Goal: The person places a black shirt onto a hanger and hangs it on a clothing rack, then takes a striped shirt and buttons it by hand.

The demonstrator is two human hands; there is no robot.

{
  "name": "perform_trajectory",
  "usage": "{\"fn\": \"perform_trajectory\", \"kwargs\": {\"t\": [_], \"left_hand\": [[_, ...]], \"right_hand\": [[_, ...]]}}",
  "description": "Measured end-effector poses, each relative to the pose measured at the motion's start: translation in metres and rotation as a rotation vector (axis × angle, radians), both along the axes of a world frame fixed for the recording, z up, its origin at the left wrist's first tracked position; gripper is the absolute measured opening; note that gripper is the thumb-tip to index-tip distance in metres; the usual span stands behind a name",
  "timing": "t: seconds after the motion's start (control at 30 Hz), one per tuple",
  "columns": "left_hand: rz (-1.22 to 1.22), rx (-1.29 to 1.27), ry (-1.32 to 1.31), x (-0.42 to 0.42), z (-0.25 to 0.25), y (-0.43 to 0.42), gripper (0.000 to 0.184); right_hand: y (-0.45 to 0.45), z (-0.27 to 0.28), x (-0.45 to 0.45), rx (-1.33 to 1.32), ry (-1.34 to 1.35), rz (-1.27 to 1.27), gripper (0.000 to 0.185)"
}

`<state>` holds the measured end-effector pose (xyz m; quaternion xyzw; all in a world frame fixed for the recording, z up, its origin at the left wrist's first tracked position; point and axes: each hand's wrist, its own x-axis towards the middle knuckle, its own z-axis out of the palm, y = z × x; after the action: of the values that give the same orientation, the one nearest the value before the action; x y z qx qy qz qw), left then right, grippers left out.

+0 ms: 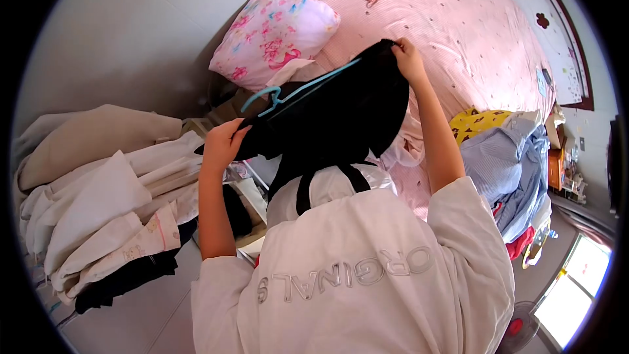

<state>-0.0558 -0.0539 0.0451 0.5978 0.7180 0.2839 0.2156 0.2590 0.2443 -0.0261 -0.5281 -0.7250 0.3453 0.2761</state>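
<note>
A black garment (334, 111) is stretched out in front of me, with a light blue hanger (308, 90) along its upper edge and the hanger's hook pointing up at the left. My left hand (226, 141) is closed on the garment's left end, close to the hook. Up at the right, my right hand (407, 60) pinches the garment's other upper corner. The lower part of the garment hangs down toward my chest, over the top of my white shirt (367, 275).
Pale clothes (98, 210) are piled at the left. Ahead lies a bed with a pink sheet (458, 46) and a floral pillow (275, 39). Blue-grey clothes (504, 164) and a yellow cloth (476, 123) lie at the right. A fan (519, 328) stands at the lower right.
</note>
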Motion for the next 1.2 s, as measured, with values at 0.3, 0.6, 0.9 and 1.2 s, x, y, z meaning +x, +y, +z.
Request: {"fn": "perform_trajectory", "kwargs": {"t": [0.3, 0.6, 0.9, 1.2], "left_hand": [[0.074, 0.223, -0.125, -0.010, 0.017, -0.005, 0.018], [-0.042, 0.111, -0.189, -0.011, 0.009, -0.021, 0.020], [0.011, 0.125, -0.145, 0.016, 0.007, -0.007, 0.020], [0.082, 0.201, -0.214, 0.002, -0.001, -0.017, 0.023]], "right_hand": [[0.008, 0.056, 0.025, 0.211, 0.000, -0.268, 0.022], [-0.025, 0.078, 0.023, 0.185, 0.027, -0.258, 0.020], [-0.036, 0.106, 0.020, 0.333, 0.098, -0.218, 0.018], [-0.049, 0.112, 0.035, 0.438, 0.050, -0.277, 0.016]]}}
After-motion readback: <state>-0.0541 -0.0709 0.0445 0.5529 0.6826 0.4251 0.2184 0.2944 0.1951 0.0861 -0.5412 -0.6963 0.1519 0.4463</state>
